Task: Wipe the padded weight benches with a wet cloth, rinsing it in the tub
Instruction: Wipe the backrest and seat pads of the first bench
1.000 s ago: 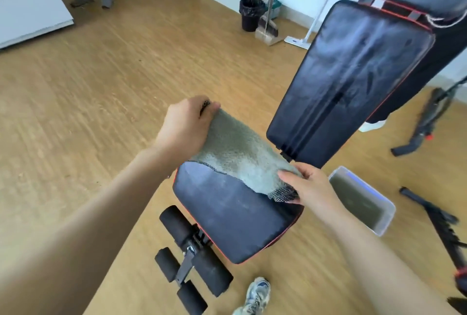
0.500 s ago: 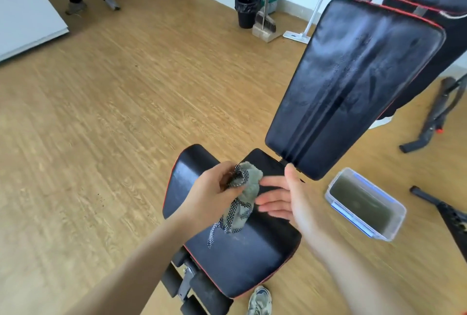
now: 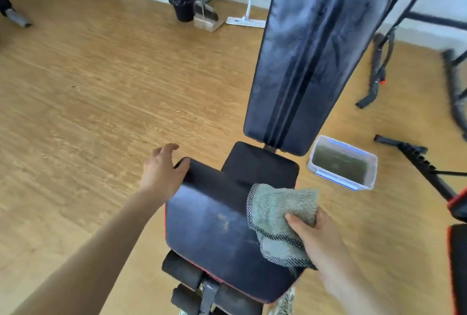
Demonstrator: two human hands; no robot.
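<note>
Bare left hand (image 3: 161, 175), bare right hand (image 3: 319, 237), bare forearms (image 3: 106, 246) — one patterned sneaker (image 3: 283, 300).

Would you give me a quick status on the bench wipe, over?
Left hand open at seat edge. Right hand grips cloth on seat. Tub on floor to the right; no obstruction seen.

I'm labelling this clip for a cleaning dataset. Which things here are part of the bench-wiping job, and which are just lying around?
Part of the job:
cloth, gripped by the right hand
seat pad, touched by the left hand
backrest pad
tub of murky water

Lying about:
bin
broom
mop
black bars on the floor
</note>
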